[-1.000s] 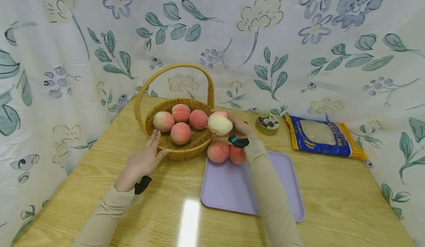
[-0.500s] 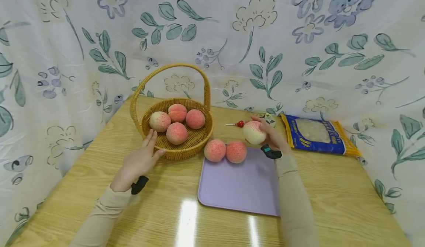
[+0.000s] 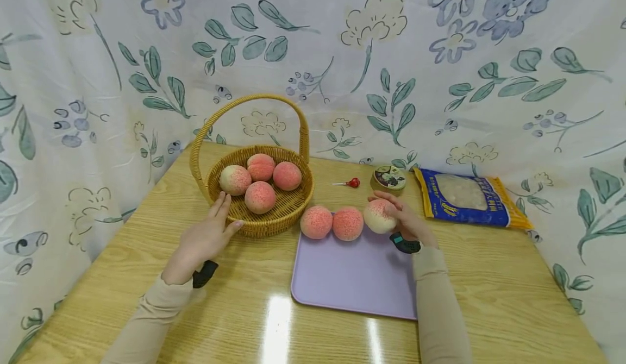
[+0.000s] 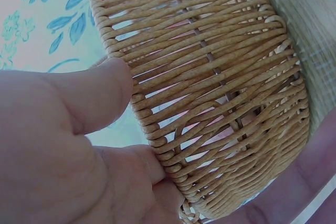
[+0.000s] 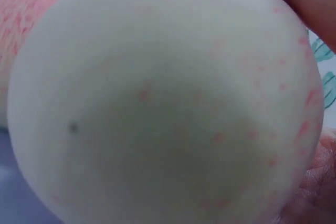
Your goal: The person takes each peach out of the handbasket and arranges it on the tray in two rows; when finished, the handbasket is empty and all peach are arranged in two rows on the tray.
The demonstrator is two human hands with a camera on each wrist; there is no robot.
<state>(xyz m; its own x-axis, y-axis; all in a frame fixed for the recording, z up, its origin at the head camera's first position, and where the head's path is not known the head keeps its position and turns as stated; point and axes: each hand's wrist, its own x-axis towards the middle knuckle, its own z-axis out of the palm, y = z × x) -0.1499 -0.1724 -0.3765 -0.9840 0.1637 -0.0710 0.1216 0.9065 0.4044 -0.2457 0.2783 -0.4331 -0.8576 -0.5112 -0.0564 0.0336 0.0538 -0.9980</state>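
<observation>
My right hand (image 3: 406,220) holds a pale, pink-speckled peach (image 3: 379,217) over the far right part of the lilac tray (image 3: 354,277), fingers curled round its side and top. In the right wrist view this peach (image 5: 157,103) fills most of the picture. Beside it on the tray sit two pinker peaches, the middle one (image 3: 348,223) and the left one (image 3: 316,222). A wicker basket (image 3: 264,227) with a tall handle contains several peaches (image 3: 260,197). My left hand (image 3: 205,239) rests against its near left side, fingers fairly straight; in the left wrist view the thumb (image 4: 113,90) touches the rim.
Behind the tray lie a red lollipop (image 3: 352,182) and a round tin (image 3: 389,179) with a fruit picture. A blue and yellow packet (image 3: 469,198) lies at the back right. A flowered curtain (image 3: 313,54) closes off the table's back.
My right hand has carried the pale peach from beside the basket rightward, then down to the tray's far right. The lollipop and tin have come into full view. My left hand stays on the basket.
</observation>
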